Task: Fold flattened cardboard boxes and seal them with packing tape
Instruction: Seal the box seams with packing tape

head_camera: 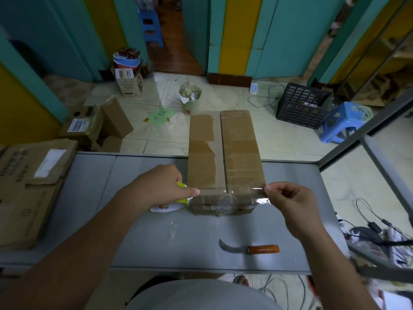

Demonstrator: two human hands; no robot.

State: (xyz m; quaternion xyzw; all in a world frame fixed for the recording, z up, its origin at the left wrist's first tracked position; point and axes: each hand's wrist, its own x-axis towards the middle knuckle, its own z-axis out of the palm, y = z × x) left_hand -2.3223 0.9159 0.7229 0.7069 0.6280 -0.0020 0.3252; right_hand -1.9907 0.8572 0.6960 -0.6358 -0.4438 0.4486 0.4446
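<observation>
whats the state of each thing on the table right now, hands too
cardboard box: folded, top flaps closed, lying on the table
tape strip: stretched across the box's near end
tape roll: gripped by the left hand
right hand: pinches the strip's free end
knife: lying untouched, blade pointing left
flattened boxes: stacked flat at the table's left

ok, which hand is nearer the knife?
Right. The right hand pinches the tape strip just beyond and right of the knife; the left hand, holding the tape roll, is farther off, beyond and left.
</observation>
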